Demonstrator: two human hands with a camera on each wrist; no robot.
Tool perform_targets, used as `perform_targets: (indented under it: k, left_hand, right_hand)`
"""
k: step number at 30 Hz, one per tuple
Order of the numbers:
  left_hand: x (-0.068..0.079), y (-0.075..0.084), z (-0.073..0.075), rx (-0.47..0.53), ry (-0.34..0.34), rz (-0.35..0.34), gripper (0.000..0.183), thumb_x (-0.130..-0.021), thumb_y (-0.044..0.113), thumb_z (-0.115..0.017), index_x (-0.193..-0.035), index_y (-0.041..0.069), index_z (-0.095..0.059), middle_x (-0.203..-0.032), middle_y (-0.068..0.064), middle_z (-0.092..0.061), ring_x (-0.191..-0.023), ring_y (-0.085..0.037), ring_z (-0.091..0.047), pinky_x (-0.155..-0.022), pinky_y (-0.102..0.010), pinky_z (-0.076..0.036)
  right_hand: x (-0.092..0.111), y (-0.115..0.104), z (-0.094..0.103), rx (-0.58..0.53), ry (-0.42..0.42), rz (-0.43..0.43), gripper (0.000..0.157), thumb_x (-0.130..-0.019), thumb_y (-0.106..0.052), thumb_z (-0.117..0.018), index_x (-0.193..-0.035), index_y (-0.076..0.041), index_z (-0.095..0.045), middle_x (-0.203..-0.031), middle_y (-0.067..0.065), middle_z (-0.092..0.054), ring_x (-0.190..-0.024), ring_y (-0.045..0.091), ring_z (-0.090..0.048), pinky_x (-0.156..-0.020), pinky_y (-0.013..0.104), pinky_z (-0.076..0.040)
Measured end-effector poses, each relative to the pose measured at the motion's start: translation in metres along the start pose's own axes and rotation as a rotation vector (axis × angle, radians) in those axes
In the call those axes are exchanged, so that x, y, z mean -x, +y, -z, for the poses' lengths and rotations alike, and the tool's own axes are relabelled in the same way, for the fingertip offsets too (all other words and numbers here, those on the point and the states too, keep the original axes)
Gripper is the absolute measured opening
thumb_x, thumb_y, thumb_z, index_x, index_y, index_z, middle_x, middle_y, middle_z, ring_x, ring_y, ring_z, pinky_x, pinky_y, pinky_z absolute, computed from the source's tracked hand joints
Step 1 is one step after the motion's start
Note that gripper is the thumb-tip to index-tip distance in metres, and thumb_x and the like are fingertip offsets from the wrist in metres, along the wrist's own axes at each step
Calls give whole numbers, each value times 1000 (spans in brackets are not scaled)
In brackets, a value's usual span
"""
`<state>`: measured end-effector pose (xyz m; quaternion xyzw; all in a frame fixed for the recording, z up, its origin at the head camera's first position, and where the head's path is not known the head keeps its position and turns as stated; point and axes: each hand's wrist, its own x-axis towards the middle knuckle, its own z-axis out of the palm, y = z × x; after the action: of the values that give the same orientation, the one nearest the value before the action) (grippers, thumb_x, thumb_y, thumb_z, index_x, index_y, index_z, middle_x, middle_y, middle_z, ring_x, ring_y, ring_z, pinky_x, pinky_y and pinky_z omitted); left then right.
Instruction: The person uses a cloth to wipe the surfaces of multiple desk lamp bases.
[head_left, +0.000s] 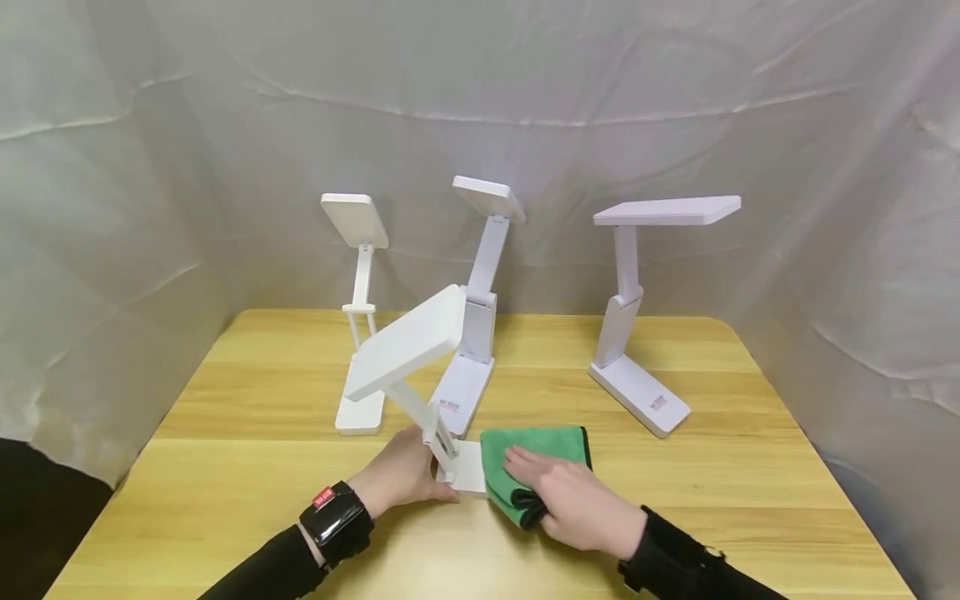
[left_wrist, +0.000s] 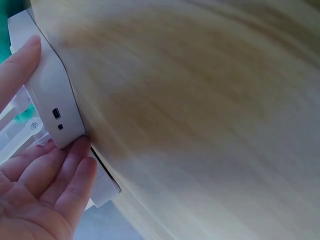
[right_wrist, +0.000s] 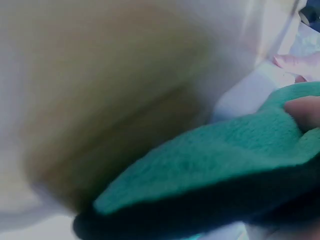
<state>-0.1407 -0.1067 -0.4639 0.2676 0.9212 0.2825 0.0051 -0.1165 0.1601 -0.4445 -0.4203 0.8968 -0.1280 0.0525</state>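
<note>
Here's the lamp (head_left: 408,346), white and jointed, head tilted, at the table's near middle; left hand (head_left: 405,471) gripping its base, right hand (head_left: 581,500) on the folded green cloth (head_left: 540,439) over the base's right end, fingers pressing, pinch impossible to tell! Yellow wood-grained table (head_left: 262,467), three more lamps (head_left: 478,325) farther back, creased pale sheeting (head_left: 405,67) far, left and right.

Head view faces forward and down; both close wrist views share its tabletop (head_left: 262,467).

I seem to be in a makeshift studio: creased pale sheeting (head_left: 540,75) hangs around 3 sides of my wood-grain table (head_left: 255,408), where 4 white desk lamps (head_left: 408,340) stand.
</note>
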Motion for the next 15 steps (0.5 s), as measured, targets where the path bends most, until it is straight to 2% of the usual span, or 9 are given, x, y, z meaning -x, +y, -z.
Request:
perform_targets:
  k: [4, 7, 11, 15]
  left_hand:
    - [1, 1, 0, 5, 17, -17, 72, -53, 37, -89, -111, 10, -55, -99, 2, -62, -91, -17, -59, -85, -37, -51]
    - [0, 2, 0, 0, 29, -32, 66, -53, 38, -88, -105, 13, -56, -94, 6, -61, -87, -15, -59, -82, -36, -51]
    - [2, 2, 1, -4, 19, -16, 66, -53, 37, -88, -104, 12, -56, -93, 5, -61, -86, -15, -59, -82, -36, -52]
    - [-1, 3, 1, -13, -2, -2, 71, -52, 36, -88, -108, 9, -55, -97, 0, -62, -90, -19, -60, -85, -38, -51]
  right_hand:
    - [-22, -7, -5, 38, 18, 52, 72, -68, 4, -61, -138, -1, -46, -144, 16, -42, -134, 29, -35, -107, 46, -35]
    - [-25, -11, -9, 44, 34, 110, 74, -65, 5, -60, -138, -2, -46, -143, 16, -43, -134, 28, -35, -109, 43, -33]
    - [-6, -10, -10, -22, 2, 131, 80, -61, 9, -57, -139, -5, -44, -145, 13, -41, -134, 27, -35, -108, 45, -34]
    - [11, -3, -7, -73, 16, 67, 80, -61, 11, -54, -138, -6, -46, -144, 10, -43, -133, 26, -37, -105, 47, -37]
